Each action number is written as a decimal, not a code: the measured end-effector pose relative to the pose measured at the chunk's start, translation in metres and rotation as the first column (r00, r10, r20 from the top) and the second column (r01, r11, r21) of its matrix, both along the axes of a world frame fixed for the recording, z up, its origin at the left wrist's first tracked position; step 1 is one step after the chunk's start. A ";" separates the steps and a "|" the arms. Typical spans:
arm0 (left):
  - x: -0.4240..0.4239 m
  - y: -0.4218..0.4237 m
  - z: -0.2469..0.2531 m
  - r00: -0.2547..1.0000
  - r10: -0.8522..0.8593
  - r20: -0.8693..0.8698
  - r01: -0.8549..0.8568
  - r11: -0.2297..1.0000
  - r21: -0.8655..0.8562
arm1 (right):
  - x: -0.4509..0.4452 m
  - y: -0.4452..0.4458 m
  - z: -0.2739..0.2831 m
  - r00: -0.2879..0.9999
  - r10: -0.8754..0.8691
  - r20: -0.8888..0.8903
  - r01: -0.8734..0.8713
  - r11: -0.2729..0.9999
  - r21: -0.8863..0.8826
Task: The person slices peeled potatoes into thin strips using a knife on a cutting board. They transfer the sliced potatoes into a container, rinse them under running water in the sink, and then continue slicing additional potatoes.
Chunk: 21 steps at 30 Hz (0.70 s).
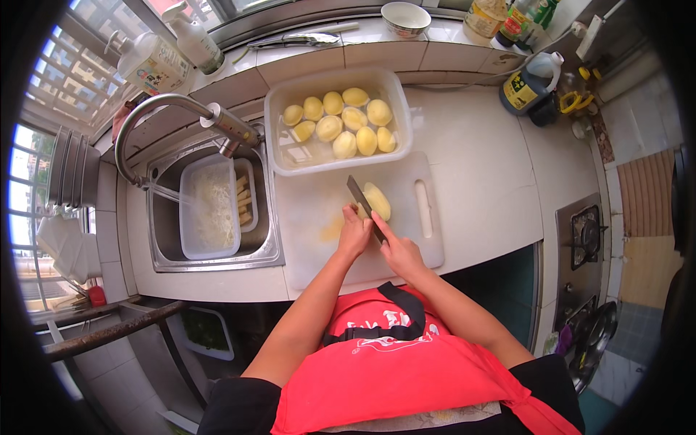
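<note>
My right hand (401,253) is closed on the handle of a kitchen knife (359,194), its index finger laid along the blade. Just left of the blade, my left hand (354,231) has its fingertips bent over a piece of peeled potato that they mostly hide. Cut potato slices (378,201) lie overlapping on the blade's right side. Beneath them is a white plastic cutting board (310,244) with a slot handle on the right. Beyond the board, a translucent plastic tub (405,128) holds several peeled potatoes in water.
At left, water runs from a curved faucet (157,100) into a plastic container (209,250) in a steel sink (163,255). A smaller container of pale sticks (244,204) sits beside it. A bowl (405,19) stands on the ledge; a dark liquid jug (522,89) and a gas stove (576,266) are at right.
</note>
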State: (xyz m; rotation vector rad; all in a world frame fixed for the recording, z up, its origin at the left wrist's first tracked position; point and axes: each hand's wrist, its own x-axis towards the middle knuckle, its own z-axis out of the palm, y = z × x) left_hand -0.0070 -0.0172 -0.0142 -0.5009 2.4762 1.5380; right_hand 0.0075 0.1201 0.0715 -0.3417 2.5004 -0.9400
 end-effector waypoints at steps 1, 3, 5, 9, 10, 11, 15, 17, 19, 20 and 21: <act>-0.001 0.000 0.001 1.000 0.001 0.014 -0.001 1.000 0.011 | 0.002 0.003 0.002 1.000 -0.005 0.009 0.006 1.000 -0.020; 0.000 0.001 0.009 1.000 -0.006 0.004 0.006 1.000 -0.017 | 0.011 0.015 0.011 1.000 -0.013 0.026 0.015 0.998 -0.060; 0.000 0.000 0.011 1.000 -0.003 -0.005 0.003 0.999 -0.034 | 0.021 0.028 0.031 0.999 -0.015 0.048 0.017 0.999 -0.041; 0.003 0.000 0.004 1.000 -0.008 -0.029 0.006 0.999 -0.043 | 0.029 0.034 0.039 0.997 0.007 0.081 -0.008 1.000 0.018; 0.003 0.000 0.002 0.999 -0.009 -0.036 0.007 0.999 -0.049 | 0.028 0.033 0.039 0.997 0.006 0.076 -0.007 1.000 0.015; 0.004 0.000 0.000 0.999 -0.008 -0.047 0.005 0.998 -0.057 | 0.026 0.029 0.039 0.998 0.005 0.070 -0.006 1.000 0.012; 0.002 -0.002 0.009 1.000 -0.010 -0.017 0.010 0.999 -0.038 | 0.011 0.010 0.029 0.993 0.004 0.119 -0.004 1.000 -0.003; 0.001 0.000 0.012 1.000 -0.022 0.000 0.022 1.000 -0.019 | 0.003 0.001 0.010 0.997 0.005 0.079 -0.006 1.000 0.009; 0.001 0.000 0.009 1.000 -0.021 -0.021 0.020 1.000 -0.023 | 0.000 -0.001 0.002 0.999 0.010 0.038 -0.011 1.000 0.006; 0.002 0.000 0.007 1.000 -0.022 -0.013 0.022 1.000 -0.022 | 0.000 0.000 0.002 1.000 0.008 0.018 -0.008 1.000 -0.001; 0.001 -0.001 0.007 1.000 -0.019 -0.007 0.019 1.000 -0.022 | -0.002 0.001 0.002 1.000 0.009 -0.005 -0.009 1.000 -0.009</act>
